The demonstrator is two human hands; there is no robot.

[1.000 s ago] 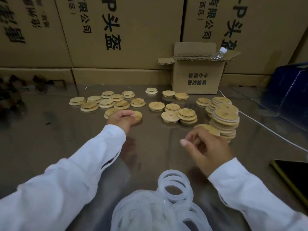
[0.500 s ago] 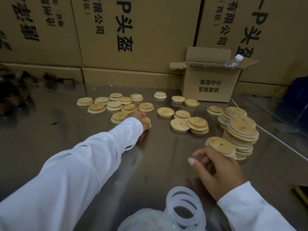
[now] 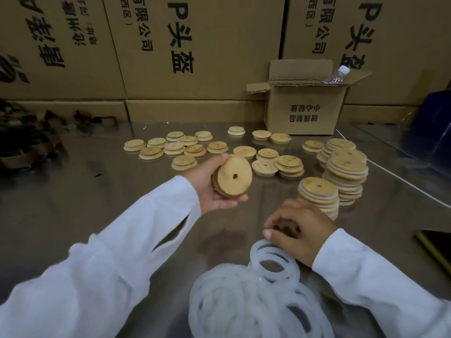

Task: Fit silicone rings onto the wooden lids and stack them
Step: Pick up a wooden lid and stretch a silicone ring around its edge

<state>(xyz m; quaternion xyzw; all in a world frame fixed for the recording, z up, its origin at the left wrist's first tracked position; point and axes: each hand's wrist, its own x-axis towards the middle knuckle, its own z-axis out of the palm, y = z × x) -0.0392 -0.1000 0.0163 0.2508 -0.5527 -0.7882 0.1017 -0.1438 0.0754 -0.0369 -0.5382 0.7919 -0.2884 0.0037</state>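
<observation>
ok, left hand (image 3: 210, 191) grasps one lid (image 3: 231, 176) held up off the table (image 3: 73, 203), tilted, holed face to camera, fingers wrapped round its rim. right hand (image 3: 301, 231) is curled at the 12 o'clock edge of the rings (image 3: 244, 301) heaped at 6 o'clock; can't tell if it pinches one. loose lids (image 3: 174, 148) at 12, stacks (image 3: 346, 172) with rings fitted at 2, box (image 3: 305, 113) behind them.

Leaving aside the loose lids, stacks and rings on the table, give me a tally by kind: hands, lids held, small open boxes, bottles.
2 hands: left hand, right hand
1 wooden lid, held in the left hand
1 small open cardboard box
1 plastic bottle
Total: 5
</observation>
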